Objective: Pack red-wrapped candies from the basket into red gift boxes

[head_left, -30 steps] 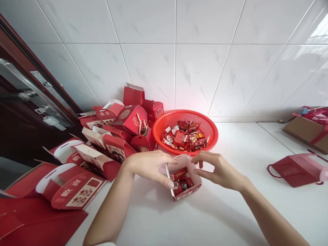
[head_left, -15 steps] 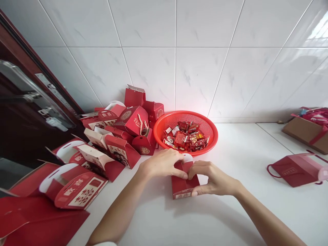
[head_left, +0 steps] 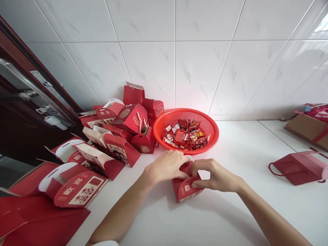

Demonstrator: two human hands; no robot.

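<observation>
Left hand [head_left: 166,167] and right hand [head_left: 219,176] meet over a small red cardboard box [head_left: 183,194], which rests on the white counter [head_left: 238,212] in front of the wearer. Bent across the box's left and far parts, the left hand has its thumb over the top; its fingertips are partly hidden, so whether it is clamped cannot be told. The right hand is clamped on the near flap, a rounded red piece with white characters, thumb on the outer face and fingers curled behind it. This flap leans up from the box's near edge.

Just beyond the hands sits a round orange-red plastic mesh basket [head_left: 205,124] holding red-wrapped sweets [head_left: 188,136]. To its left, red cardboard gift boxes [head_left: 130,118] crowd together, one with twisted cord loops [head_left: 139,123]. Nearer on that side stands a red box with a cream printed panel [head_left: 84,193], beside a large plain red box [head_left: 46,218]. Well apart on the right lies a dark red tapered box with ribbon handles [head_left: 288,169]; behind it is a brown cardboard carton [head_left: 304,130] with a red band. White tiles [head_left: 200,68] line the wall, and a dark wooden door [head_left: 15,126] stands at left.
</observation>
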